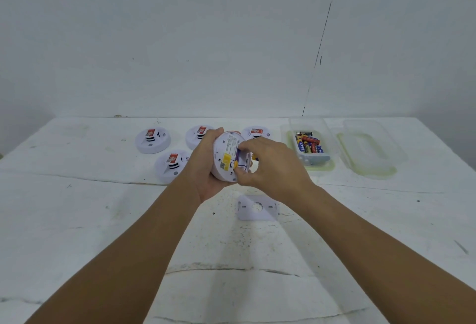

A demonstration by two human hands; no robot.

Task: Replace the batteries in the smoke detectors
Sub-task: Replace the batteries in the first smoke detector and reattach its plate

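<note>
I am holding one detector [228,156] in my left hand [206,166], my right hand [268,166] pinching its battery; four more are waiting.

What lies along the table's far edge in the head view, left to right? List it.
Leftmost smoke detector → second detector → third detector → battery container → clear lid.

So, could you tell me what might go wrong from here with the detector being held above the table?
The detector is held tilted in the left hand while the right hand works at its back; a loose battery could drop out. The removed plate lies right below, so anything falling could strike it or roll off.
</note>
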